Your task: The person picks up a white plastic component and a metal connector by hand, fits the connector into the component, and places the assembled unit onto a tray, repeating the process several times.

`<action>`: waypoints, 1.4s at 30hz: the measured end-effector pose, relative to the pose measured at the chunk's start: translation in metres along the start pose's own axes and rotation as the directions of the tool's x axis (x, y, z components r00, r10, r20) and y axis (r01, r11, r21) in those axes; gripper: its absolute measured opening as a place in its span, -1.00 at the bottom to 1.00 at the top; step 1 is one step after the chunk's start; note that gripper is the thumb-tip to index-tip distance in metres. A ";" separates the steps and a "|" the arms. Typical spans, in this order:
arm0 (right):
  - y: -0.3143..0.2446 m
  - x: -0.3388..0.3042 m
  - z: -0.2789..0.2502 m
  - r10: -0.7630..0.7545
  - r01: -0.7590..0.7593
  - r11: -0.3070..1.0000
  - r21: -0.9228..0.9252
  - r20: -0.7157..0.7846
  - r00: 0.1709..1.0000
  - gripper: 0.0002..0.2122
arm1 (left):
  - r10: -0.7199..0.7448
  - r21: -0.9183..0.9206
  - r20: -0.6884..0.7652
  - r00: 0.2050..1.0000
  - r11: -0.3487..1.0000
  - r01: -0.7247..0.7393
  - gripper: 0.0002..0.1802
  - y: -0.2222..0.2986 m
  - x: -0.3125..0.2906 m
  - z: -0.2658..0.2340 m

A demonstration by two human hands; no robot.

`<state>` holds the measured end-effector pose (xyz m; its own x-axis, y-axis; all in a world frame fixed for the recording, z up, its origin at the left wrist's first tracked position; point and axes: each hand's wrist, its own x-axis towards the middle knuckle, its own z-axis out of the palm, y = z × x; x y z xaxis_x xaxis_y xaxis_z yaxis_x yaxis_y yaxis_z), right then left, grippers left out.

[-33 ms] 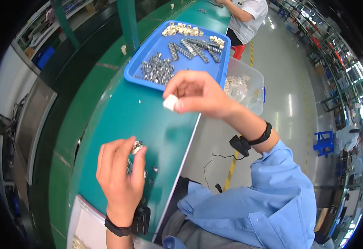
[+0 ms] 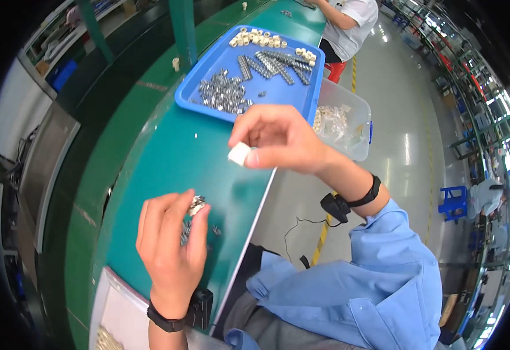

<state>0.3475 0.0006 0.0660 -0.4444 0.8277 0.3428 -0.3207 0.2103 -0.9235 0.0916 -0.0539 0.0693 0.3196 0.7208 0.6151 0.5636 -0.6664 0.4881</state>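
Between the thumb and fingers of my right hand [image 2: 284, 140] is a small cream-white ring-like piece [image 2: 239, 153], held over the table just short of the blue tray [image 2: 188, 111]. My left hand [image 2: 170, 248] is lower and further left, pinching a small cream and silvery metal part [image 2: 196, 205]. Under that hand, partly hidden by its fingers, small metal pieces [image 2: 216, 230] lie on the green tabletop [image 2: 150, 198]. The tray carries a heap of small metal parts [image 2: 223, 93], several long ridged metal strips [image 2: 275, 65] and cream rings [image 2: 258, 39].
A clear plastic bin [image 2: 357, 125] with bagged cream pieces stands right of the table. At the lower left, a white tray [image 2: 123, 309] holds more cream pieces. A green post [image 2: 180, 35] rises beside the blue tray. Another person [image 2: 351, 23] sits at the far end.
My right hand, still pinching the cream-white piece, has come slightly nearer, away from the blue tray. My left hand keeps its hold and has barely moved.
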 end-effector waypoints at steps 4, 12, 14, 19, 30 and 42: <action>-0.009 -0.032 0.067 -0.314 0.364 0.878 -0.311 0.199 0.928 -0.81 | 0.053 -0.038 -0.053 0.997 0.998 -0.055 -0.64 0.036 -0.044 -0.026; -0.026 -0.066 0.154 -0.425 0.613 0.520 -0.596 0.442 0.790 -0.84 | 0.039 -0.095 -0.093 0.995 0.994 -0.048 -0.65 0.063 -0.108 -0.075; -0.027 -0.065 0.165 -0.425 0.632 0.521 -0.573 0.469 0.775 -0.83 | 0.025 -0.153 -0.110 0.994 0.987 -0.042 -0.65 0.061 -0.119 -0.083; -0.028 -0.068 0.185 -0.413 0.640 0.551 -0.536 0.491 0.767 -0.81 | 0.037 -0.235 -0.108 0.993 0.970 -0.062 -0.64 0.055 -0.135 -0.099; -0.029 -0.075 0.178 -0.375 0.557 0.570 -0.604 0.413 0.830 -0.81 | 0.151 -0.072 -0.132 0.980 0.984 -0.162 -0.62 0.059 -0.129 -0.084; 0.018 -0.043 0.107 -0.292 0.355 0.658 -0.664 0.209 0.933 -0.63 | -0.478 -0.478 0.077 0.875 0.753 0.453 -0.81 0.018 -0.073 -0.016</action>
<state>0.2714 -0.0872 0.0534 -0.4958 0.6020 0.6259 0.1872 0.7779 -0.5999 0.0666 -0.1212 0.0431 0.0690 0.9639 0.2572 0.2050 -0.2661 0.9419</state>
